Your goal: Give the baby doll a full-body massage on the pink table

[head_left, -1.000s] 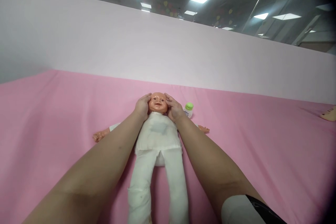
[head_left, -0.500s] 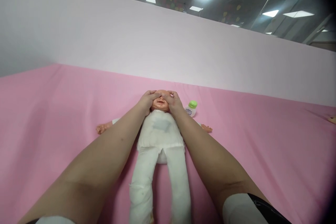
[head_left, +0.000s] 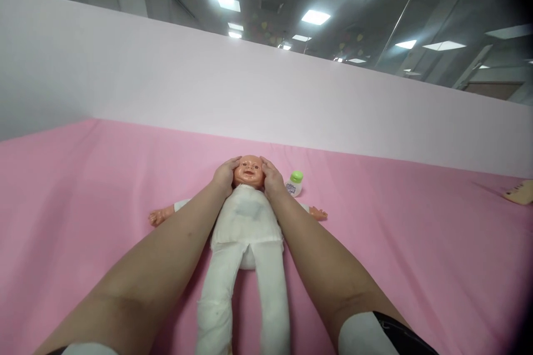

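A baby doll [head_left: 245, 222] in a white cloth suit lies on its back on the pink sheet [head_left: 83, 188], legs towards me and arms spread out. Its plastic head [head_left: 249, 170] faces up. My left hand [head_left: 225, 175] cups the left side of the head and my right hand [head_left: 271, 179] cups the right side, fingers curved against it. The face shows between them.
A small white bottle with a green cap [head_left: 295, 183] stands just right of the doll's head. A tan object [head_left: 519, 193] lies at the far right edge of the sheet. A pale pink wall [head_left: 266, 94] rises behind the sheet.
Half a second ago my fingers covered the doll's eyes and forehead; they have slid out to the sides of the head, so the face shows again.
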A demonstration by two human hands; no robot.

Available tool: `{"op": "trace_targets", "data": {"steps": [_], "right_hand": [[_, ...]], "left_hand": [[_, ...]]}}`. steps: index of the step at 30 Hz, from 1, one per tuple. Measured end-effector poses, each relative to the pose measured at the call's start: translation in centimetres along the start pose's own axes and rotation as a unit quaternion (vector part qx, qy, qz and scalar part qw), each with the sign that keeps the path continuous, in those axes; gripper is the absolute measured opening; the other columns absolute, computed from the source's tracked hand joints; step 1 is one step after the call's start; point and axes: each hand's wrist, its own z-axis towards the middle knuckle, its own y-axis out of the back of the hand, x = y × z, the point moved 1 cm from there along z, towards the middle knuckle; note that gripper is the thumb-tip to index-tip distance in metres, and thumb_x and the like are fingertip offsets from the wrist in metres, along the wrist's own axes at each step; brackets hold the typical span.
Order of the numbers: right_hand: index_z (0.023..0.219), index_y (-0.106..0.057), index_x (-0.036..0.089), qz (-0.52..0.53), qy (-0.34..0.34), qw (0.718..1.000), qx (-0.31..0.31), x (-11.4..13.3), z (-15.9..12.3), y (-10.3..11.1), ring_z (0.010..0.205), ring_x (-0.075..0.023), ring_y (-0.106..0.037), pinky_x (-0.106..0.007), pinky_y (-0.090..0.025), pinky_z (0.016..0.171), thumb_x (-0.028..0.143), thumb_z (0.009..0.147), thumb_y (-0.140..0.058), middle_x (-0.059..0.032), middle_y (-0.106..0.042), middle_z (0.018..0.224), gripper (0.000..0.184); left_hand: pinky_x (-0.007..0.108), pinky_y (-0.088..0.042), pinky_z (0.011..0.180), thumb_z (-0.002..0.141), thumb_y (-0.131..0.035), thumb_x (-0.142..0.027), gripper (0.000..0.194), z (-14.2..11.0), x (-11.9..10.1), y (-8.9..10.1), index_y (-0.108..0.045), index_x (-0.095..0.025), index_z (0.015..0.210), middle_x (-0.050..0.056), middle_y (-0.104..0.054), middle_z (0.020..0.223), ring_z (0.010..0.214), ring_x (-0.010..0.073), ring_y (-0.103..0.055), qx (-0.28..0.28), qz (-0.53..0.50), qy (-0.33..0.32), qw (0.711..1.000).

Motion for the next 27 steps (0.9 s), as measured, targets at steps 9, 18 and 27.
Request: {"op": "trace_targets", "data": {"steps": [9, 18, 27], "right_hand": [[0.121, -0.061, 0.024, 0.014, -0.01, 0.999, 0.033, 0.6, -0.9, -0.5, 0.102, -0.0239, -0.071, -0.038, -0.06, 0.088, 0.04, 0.071, -0.077, -0.0042, -0.072, 0.112, 0.055], [0.11, -0.055, 0.027, -0.085, 0.014, 0.996, 0.013, 1.2, -0.7, -0.7, 0.089, -0.0194, -0.067, -0.032, -0.056, 0.08, 0.049, 0.067, -0.083, 0.0012, -0.064, 0.1, 0.056], [0.111, -0.058, 0.026, -0.141, 0.029, 0.99, 0.012, 1.4, -0.6, -0.7, 0.089, -0.0193, -0.069, -0.033, -0.056, 0.081, 0.052, 0.075, -0.075, 0.0004, -0.07, 0.1, 0.047]], "left_hand": [[0.036, -0.058, 0.076, 0.063, -0.083, -0.03, 0.047, -0.1, -0.1, 0.3, -0.066, -0.016, 0.104, 0.008, -0.074, 0.089, 0.079, 0.0233, -0.071, 0.031, 0.047, -0.045, 0.997], [0.037, -0.058, 0.08, 0.062, -0.089, -0.035, 0.063, 0.1, -0.2, 0.0, -0.065, -0.015, 0.117, 0.01, -0.074, 0.095, 0.081, 0.0228, -0.073, 0.065, 0.111, -0.049, 0.991], [0.036, -0.057, 0.082, 0.067, -0.084, -0.026, 0.053, 0.2, -0.6, -0.7, -0.072, -0.02, 0.119, 0.009, -0.076, 0.102, 0.086, 0.0241, -0.073, 0.044, 0.182, -0.096, 0.978]]}}
